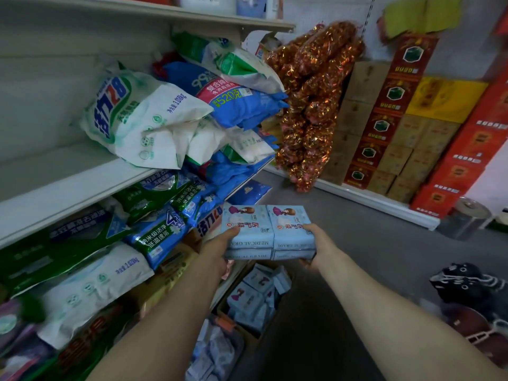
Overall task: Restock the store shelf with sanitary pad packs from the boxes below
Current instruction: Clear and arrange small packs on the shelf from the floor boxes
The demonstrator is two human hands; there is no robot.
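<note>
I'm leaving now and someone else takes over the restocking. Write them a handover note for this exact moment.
Left hand: grips the left end of a stack of light-blue plastic-wrapped sanitary pad packs, thumb on top.
Right hand: grips the right end of the same stack.
The stack is held in mid-air beside the white metal shelf, above the open brown cardboard box on the floor.
Done: packs lifted out of the box.
Left: place these on the shelf; more blue packs remain in the box. Detergent bags crowd the visible shelves.
</note>
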